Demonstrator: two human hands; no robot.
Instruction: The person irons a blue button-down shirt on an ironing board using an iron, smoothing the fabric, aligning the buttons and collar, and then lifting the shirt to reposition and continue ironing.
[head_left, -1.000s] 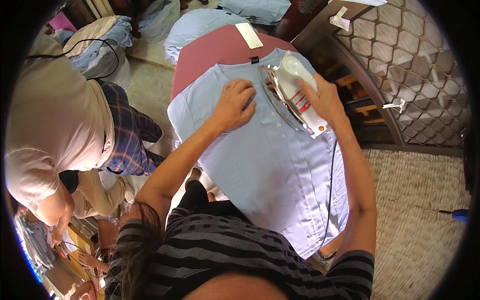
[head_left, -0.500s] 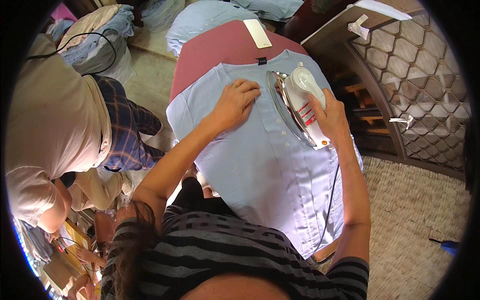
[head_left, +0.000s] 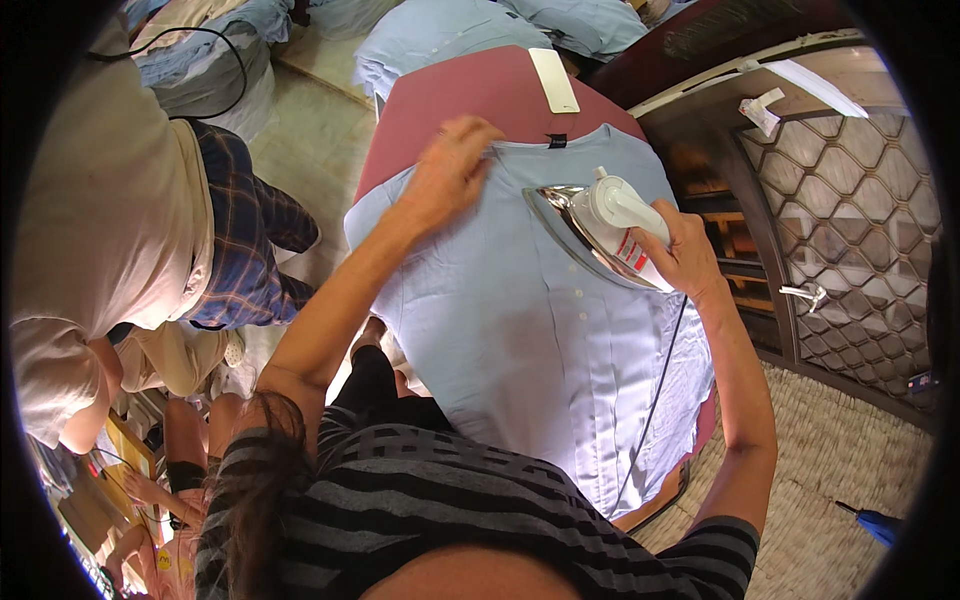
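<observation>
A light blue shirt [head_left: 470,320] with a row of buttons lies spread over a maroon ironing board [head_left: 455,90]. My right hand [head_left: 688,250] is wrapped round the handle of a white steam iron [head_left: 622,205]. The iron's shiny metal base rests on the shirt beside the buttons, its tip toward the left. At the shirt's neckline, near the left shoulder, is my left hand [head_left: 450,172]. Its fingers are smeared by motion, so I cannot tell whether they grip the cloth. A white card tag [head_left: 554,82] lies on the board above the collar label.
The iron's black cord [head_left: 655,395] runs down the shirt's right side. A person in a beige top [head_left: 110,210] stands close on the left. Folded blue garments [head_left: 440,40] lie beyond the board. To the right are a lattice-patterned panel [head_left: 850,220] and a woven mat [head_left: 790,450].
My left hand has moved up and left, from the shirt front to the neckline edge. The iron has turned, its tip swinging left and downward. The whole view has shifted slightly.
</observation>
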